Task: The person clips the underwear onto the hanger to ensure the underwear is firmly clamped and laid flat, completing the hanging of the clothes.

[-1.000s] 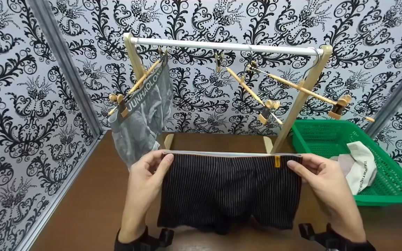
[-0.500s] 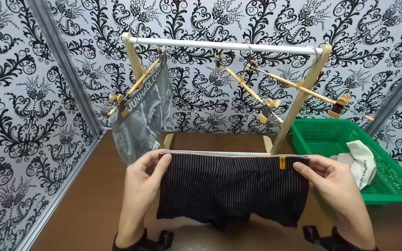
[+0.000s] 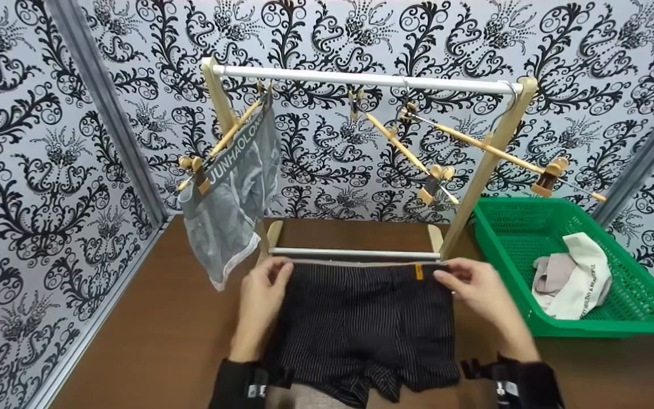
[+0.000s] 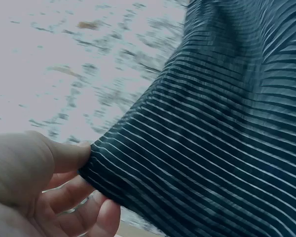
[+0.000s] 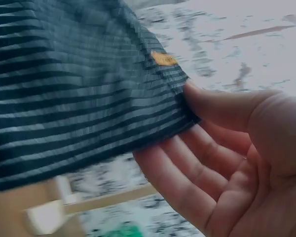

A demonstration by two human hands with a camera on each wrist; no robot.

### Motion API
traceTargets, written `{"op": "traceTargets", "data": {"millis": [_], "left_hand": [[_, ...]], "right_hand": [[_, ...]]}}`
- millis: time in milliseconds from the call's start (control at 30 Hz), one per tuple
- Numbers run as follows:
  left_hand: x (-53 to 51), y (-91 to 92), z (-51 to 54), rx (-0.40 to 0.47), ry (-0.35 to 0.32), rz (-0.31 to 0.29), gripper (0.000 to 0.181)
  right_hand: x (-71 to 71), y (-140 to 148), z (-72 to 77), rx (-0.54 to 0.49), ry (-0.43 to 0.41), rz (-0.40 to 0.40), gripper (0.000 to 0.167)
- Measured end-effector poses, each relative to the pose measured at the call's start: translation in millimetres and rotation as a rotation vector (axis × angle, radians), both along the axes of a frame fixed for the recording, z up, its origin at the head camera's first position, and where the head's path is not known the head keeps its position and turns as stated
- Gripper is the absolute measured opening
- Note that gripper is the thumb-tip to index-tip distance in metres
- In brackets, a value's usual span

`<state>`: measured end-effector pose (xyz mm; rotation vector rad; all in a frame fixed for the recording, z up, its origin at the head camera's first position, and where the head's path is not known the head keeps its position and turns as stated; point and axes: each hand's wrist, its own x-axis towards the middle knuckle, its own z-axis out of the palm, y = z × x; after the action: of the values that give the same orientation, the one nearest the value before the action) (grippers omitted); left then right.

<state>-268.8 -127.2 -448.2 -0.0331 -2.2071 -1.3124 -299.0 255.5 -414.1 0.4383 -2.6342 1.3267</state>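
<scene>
Black boxer briefs (image 3: 367, 318) with thin white stripes and a small orange tag hang spread between both hands, low over the table. My left hand (image 3: 263, 295) pinches the left end of the waistband between thumb and fingers; the left wrist view shows the striped cloth (image 4: 197, 128) running from that pinch. At the other end, my right hand (image 3: 474, 287) pinches the waistband beside the orange tag (image 5: 164, 59). Grey briefs (image 3: 230, 193) with lettering on the band hang by clips from a hanger at the rack's left.
A wooden rack with a white rail (image 3: 367, 79) stands behind the hands. Two bare clip hangers, one a wooden hanger (image 3: 398, 145), the other a right hanger (image 3: 486, 146), hang from it. At right, a green basket (image 3: 633, 326) holds pale cloth (image 3: 579, 278). The brown table (image 3: 151, 335) lies below.
Both hands have come closer together and moved slightly lower with the boxer briefs. The waistband is now less stretched, and the rack's lower white bar shows above it.
</scene>
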Motion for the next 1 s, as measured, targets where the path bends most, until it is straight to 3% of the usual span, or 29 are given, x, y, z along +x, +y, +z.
{"op": "traceTargets", "data": {"millis": [100, 233, 433, 633, 700, 800, 900, 1000], "left_hand": [[-7.1, 2.8, -19.6, -0.045, -0.041, 0.001, 0.009], [-10.1, 6.1, -30.6, -0.054, -0.096, -0.005, 0.010], [-12.5, 8.9, -36.4, -0.081, -0.122, 0.010, 0.015], [-10.1, 13.4, -33.4, -0.172, -0.123, -0.020, 0.039], [-7.1, 15.4, -29.9, -0.222, -0.137, -0.062, 0.044], [-0.9, 18.0, -23.1, -0.283, -0.187, -0.183, 0.049], [5.7, 20.7, -16.8, -0.344, -0.278, -0.346, 0.056], [10.4, 24.6, -13.7, -0.410, -0.420, -0.472, 0.071]], "right_hand": [[-10.6, -3.8, -19.8, 0.051, 0.024, -0.037, 0.025], [-17.5, -6.9, -37.5, 0.108, 0.025, -0.094, 0.019], [-21.2, -6.5, -48.2, 0.099, -0.042, -0.124, 0.022], [-21.9, -7.9, -45.4, 0.116, -0.023, -0.125, 0.018], [-20.0, -8.7, -41.9, 0.140, -0.001, -0.106, 0.016], [-14.6, -9.6, -34.5, 0.199, 0.034, -0.018, 0.019], [-8.2, -11.4, -27.2, 0.288, 0.034, 0.171, 0.032], [-2.2, -15.5, -25.0, 0.376, -0.058, 0.369, 0.059]]}}
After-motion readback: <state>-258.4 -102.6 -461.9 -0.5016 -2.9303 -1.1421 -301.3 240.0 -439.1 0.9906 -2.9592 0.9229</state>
